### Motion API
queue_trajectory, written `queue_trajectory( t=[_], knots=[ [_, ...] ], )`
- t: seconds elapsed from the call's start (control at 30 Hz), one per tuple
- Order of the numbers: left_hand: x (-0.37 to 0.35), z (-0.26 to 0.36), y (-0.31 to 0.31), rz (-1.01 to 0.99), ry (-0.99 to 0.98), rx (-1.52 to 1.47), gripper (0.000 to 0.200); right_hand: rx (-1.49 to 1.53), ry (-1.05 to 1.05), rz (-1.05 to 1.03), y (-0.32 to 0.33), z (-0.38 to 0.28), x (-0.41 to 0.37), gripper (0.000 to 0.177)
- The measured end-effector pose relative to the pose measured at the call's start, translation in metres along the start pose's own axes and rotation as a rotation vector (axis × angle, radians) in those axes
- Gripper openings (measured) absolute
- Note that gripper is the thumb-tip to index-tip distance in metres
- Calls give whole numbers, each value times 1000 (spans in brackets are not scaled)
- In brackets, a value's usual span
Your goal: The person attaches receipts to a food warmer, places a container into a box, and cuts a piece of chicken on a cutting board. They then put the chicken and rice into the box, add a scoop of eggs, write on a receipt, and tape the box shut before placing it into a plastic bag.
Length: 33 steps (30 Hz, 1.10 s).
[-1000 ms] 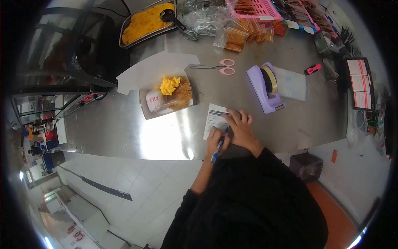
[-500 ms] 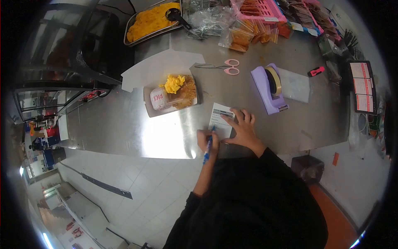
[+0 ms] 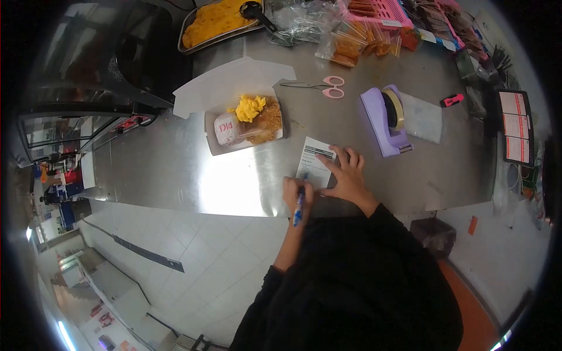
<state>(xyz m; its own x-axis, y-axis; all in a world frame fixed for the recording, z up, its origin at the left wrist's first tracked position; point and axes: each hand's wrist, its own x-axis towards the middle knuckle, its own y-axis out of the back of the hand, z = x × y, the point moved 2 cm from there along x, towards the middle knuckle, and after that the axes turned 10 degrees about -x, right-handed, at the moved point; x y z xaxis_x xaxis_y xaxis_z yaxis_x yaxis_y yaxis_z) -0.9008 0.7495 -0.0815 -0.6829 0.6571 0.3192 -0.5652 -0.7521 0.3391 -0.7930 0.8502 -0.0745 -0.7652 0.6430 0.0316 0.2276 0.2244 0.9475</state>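
A blue pen (image 3: pixel 299 209) is gripped in my left hand (image 3: pixel 297 195), its tip down at the lower left part of a white printed slip (image 3: pixel 315 165). My right hand (image 3: pixel 349 178) lies with its fingers spread over the right side of the slip, pressing it on the steel table (image 3: pixel 158 175). Up and left of the slip stands an open white box (image 3: pixel 216 144) with a wrapped rice pack (image 3: pixel 226 129), yellow food (image 3: pixel 250 108) and a brown fried piece (image 3: pixel 267 124) inside.
Pink-handled scissors (image 3: pixel 333 87) lie beyond the slip. A purple tape dispenser (image 3: pixel 376 121) rests to the right, beside clear plastic bags (image 3: pixel 422 120) and a pink marker (image 3: pixel 452 100). At the back are a tray of yellow food (image 3: pixel 218 26), sauce bags (image 3: pixel 346 50) and a pink basket (image 3: pixel 386 11).
The view has shifted slightly. My left hand and the pen have tilted a little, with the pen now more upright. My right hand still holds down the slip.
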Motion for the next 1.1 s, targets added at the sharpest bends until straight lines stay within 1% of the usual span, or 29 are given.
queue_trajectory(
  t=[0.07,0.1,0.2,0.3,0.4,0.5,0.6,0.63,0.67,0.7,0.73,0.77,0.8,0.83,0.87,0.9,0.93,1.0,1.03,1.1],
  knots=[
    [0,-3,3,104,48,10,12,23,0,-13,4,-1,1,82],
    [0,-3,2,66,-2,-6,12,13,2,-19,3,0,1,82],
    [0,0,3,2,-20,-31,12,4,9,-29,1,0,0,82],
    [-4,-6,8,90,56,-22,11,16,7,-8,5,-1,1,83],
    [-1,-5,12,65,149,-35,11,10,15,-5,6,-2,0,84],
    [20,4,-2,-19,-83,-49,12,4,25,-44,4,0,-1,88],
    [41,-4,-5,-388,-308,121,14,10,76,-159,14,4,2,93],
    [40,-8,-5,-450,-293,163,19,13,109,-215,21,7,5,95],
    [45,-7,2,-465,-284,132,20,15,139,-270,30,8,12,98],
    [51,-8,9,-482,-276,100,21,7,161,-318,48,7,23,85],
    [58,-9,18,-501,-270,66,22,110,129,-239,49,11,39,79],
    [69,-12,35,-421,-226,85,27,216,95,-158,47,18,60,73],
    [91,-21,56,-270,-291,212,31,322,61,-76,49,21,81,68],
    [122,-16,79,-41,-313,185,34,292,93,189,69,10,102,58],
    [153,-22,101,158,-121,196,37,388,69,270,75,5,128,57],
    [188,-15,118,245,-232,270,38,484,44,352,79,0,153,55],
    [217,-8,134,334,-341,343,40,517,60,343,81,-5,178,53],
    [251,-52,150,145,-280,345,35,583,90,317,78,-14,215,49],
    [262,-63,155,45,-124,290,28,634,48,202,63,-11,225,45],
    [272,-68,158,-59,142,29,23,736,-42,-16,24,2,243,37]
  ],
)
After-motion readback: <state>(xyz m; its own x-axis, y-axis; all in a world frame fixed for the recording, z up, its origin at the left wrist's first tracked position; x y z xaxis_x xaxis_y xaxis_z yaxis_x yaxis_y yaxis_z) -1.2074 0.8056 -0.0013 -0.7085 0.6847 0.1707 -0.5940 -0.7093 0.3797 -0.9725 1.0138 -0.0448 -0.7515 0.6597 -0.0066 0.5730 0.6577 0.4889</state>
